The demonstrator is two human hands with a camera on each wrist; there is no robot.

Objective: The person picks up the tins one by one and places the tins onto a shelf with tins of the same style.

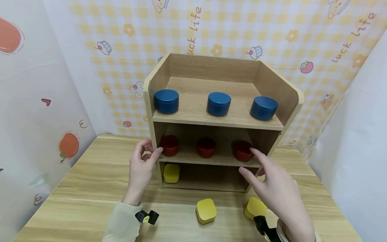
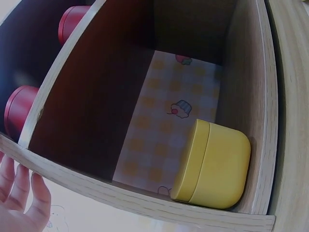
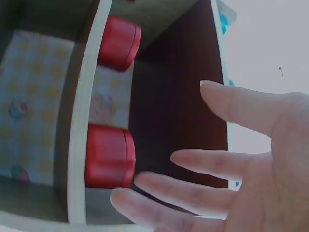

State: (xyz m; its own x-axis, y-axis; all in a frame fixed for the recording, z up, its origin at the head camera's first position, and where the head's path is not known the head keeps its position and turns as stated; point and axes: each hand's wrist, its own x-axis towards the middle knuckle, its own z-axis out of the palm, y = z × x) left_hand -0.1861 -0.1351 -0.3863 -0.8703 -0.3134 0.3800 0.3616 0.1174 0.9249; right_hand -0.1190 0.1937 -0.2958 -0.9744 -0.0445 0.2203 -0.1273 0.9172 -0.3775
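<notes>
Right fingers (image 1: 260,158) wide, left fingers (image 1: 140,148) loosely parted; shelf (image 1: 211,69) on wooden table (image 1: 69,188) before checked cloth (image 1: 115,30).

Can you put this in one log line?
left grip: at left edge of shelf | right grip: by rightmost red box | blue boxes: top | yellow boxes: one bottom-left, two on table

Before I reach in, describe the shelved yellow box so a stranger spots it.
Find the three-tier wooden shelf on the table. On its bottom tier, at far left in the head view, sits a lidded, rounded-square yellow box. It is the only yellow box shelved; two others sit on the table in front.
</notes>
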